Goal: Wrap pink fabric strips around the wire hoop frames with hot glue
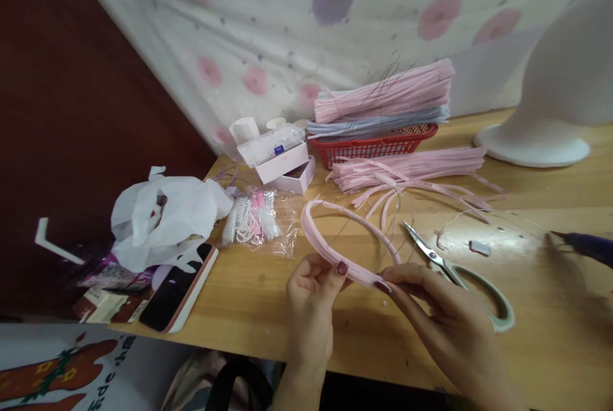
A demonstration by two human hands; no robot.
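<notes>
Between my two hands is a pink fuzzy headband (320,240), a curved hoop held above the table with its open side toward my right. My left hand (313,290) pinches the near arm of the hoop between thumb and fingers. Farther right, my right hand (426,306) has its fingers closed on the end of that same arm. Scissors with pale handles (457,274) lie partly open on the table, their handle partly behind my right hand. Thin wires beside the hoop are too fine to trace.
A red basket (378,150) holds pink and blue fuzzy strips; a pink bundle (407,168) lies before it. At left are bagged beads (253,216), white boxes (287,165), a phone (179,293) and a white plastic bag (167,213). A glue gun (587,247) and mannequin head stand (531,143) are right.
</notes>
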